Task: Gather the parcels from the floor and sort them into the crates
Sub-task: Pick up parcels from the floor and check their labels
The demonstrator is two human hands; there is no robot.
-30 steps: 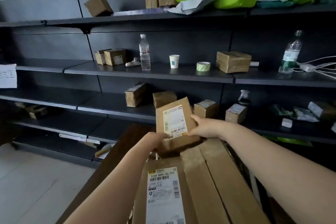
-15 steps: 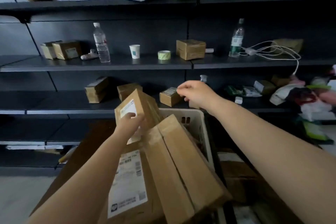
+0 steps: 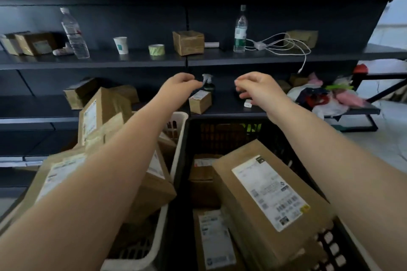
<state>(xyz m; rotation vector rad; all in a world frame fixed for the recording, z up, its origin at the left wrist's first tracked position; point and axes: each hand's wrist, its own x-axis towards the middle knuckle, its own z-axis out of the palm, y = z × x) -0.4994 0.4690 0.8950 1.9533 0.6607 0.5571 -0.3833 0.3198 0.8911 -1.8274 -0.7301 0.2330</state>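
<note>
Two crates stand side by side below me. The white crate (image 3: 179, 130) on the left is piled with brown cardboard parcels; a labelled small parcel (image 3: 99, 114) leans on top of the heap. The black crate (image 3: 222, 120) on the right holds a large labelled parcel (image 3: 266, 193) lying tilted over smaller ones. My left hand (image 3: 179, 83) and my right hand (image 3: 257, 87) are both stretched out above the crates' far ends, fingers loosely curled, holding nothing. A small brown box (image 3: 200, 101) sits on the shelf just beyond my left hand.
Dark metal shelving (image 3: 187, 60) fills the view ahead, carrying boxes, two water bottles, a paper cup (image 3: 121, 44), a tape roll (image 3: 156, 50), a spray bottle and a white cable. A heap of coloured bags (image 3: 326, 97) lies on the shelf at right. Pale floor shows at far right.
My left hand let go of the small labelled parcel, which now rests on the white crate's pile. Both hands rose forward, empty. The view swung right, bringing the black crate into sight.
</note>
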